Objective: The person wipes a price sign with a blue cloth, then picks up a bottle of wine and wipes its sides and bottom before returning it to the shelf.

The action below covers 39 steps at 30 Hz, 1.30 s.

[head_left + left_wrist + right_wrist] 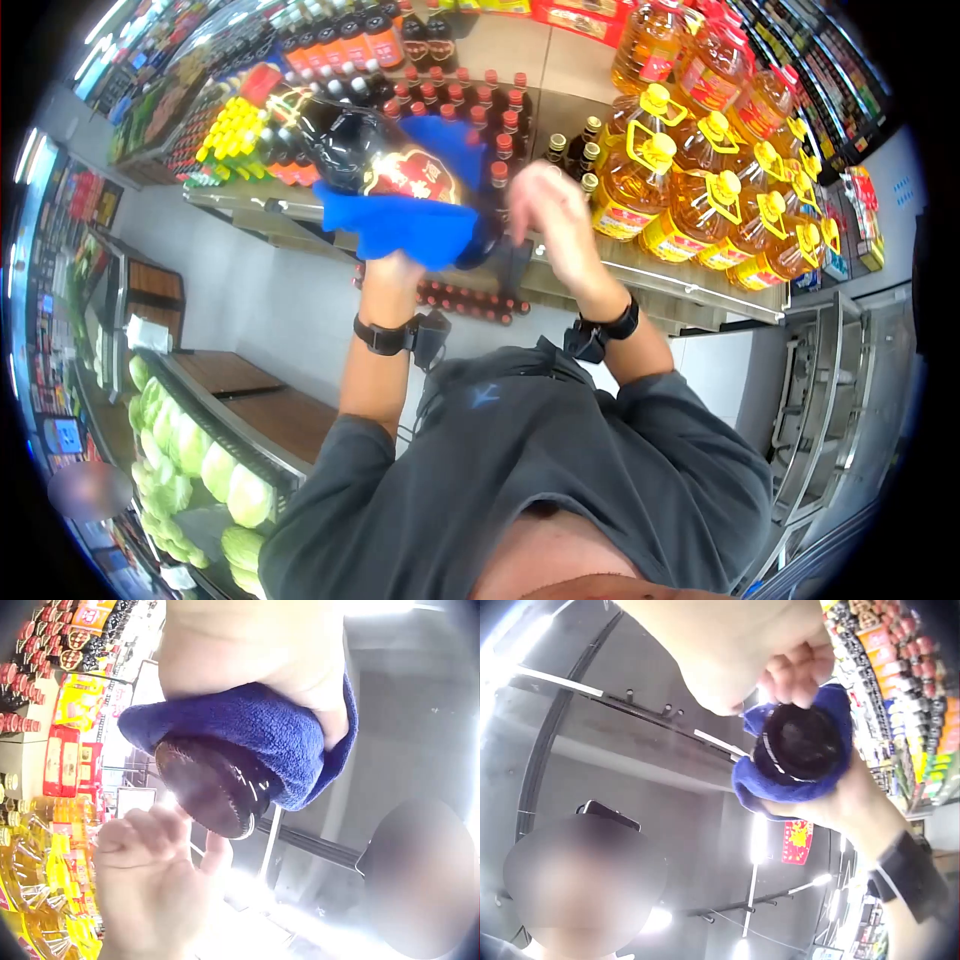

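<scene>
A large dark bottle (345, 140) with a red and gold label and a red cap lies tilted in front of me, its neck toward the upper left. My left hand (395, 268) grips it from below through a blue cloth (400, 225) wrapped round its body. In the left wrist view the round bottle base (206, 787) pokes out of the cloth. Beside that base my right hand (555, 215) is raised with loosely bent fingers, holding nothing. The right wrist view has the right fingers (799, 671) close by the base.
Behind the bottle, a shelf carries rows of small red-capped bottles (505, 145). Big yellow-capped oil jugs (640, 180) stand along its right edge. A cabbage bin (190, 440) is at lower left, and a metal rack (820, 400) at right.
</scene>
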Each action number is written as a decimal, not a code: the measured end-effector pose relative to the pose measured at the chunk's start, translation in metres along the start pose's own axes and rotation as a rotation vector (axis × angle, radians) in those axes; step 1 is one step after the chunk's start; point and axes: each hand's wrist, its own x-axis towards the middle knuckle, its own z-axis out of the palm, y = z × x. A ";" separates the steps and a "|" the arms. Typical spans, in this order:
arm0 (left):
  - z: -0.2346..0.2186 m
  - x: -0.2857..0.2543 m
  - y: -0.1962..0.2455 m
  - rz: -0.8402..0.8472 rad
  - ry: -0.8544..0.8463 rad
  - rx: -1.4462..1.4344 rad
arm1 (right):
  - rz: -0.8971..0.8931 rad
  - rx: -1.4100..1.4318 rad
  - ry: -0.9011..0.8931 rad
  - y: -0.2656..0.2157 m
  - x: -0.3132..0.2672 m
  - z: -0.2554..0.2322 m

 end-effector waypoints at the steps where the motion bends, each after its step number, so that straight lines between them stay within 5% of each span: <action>1: 0.002 -0.003 0.002 0.038 -0.001 0.048 | 0.098 0.053 -0.046 -0.003 -0.007 0.012; 5: -0.027 -0.023 0.001 0.056 0.000 0.204 | 0.186 0.309 -0.134 0.002 -0.020 0.036; 10: 0.010 -0.025 0.007 0.049 -0.024 0.138 | 0.145 0.295 -0.164 -0.007 -0.020 0.040; 12: 0.016 -0.021 0.009 0.052 -0.027 0.121 | -0.132 0.146 -0.023 0.012 -0.015 0.044; 19: 0.032 -0.015 0.016 0.034 -0.116 -0.057 | -0.684 -0.698 0.290 0.013 -0.015 0.046; 22: 0.035 -0.023 0.014 0.064 0.008 0.081 | -0.402 -0.186 0.200 0.012 -0.020 0.055; 23: 0.035 -0.024 0.014 0.059 0.037 0.108 | -0.243 0.224 0.138 0.008 -0.024 0.062; 25: 0.035 -0.026 0.013 0.048 0.096 0.161 | 0.025 0.420 0.077 0.014 -0.027 0.050; 27: 0.032 -0.028 0.014 0.039 0.104 0.168 | 0.066 0.369 0.034 0.014 -0.030 0.047; 32: 0.023 -0.032 0.021 0.029 0.034 0.132 | -0.906 -0.659 0.255 0.005 -0.019 0.043; 36: 0.012 -0.036 0.025 -0.010 -0.020 0.115 | -0.996 -0.709 0.310 0.004 -0.021 0.046; 39: 0.005 -0.041 0.029 -0.045 -0.045 0.116 | -1.307 -0.786 0.251 0.024 -0.016 0.034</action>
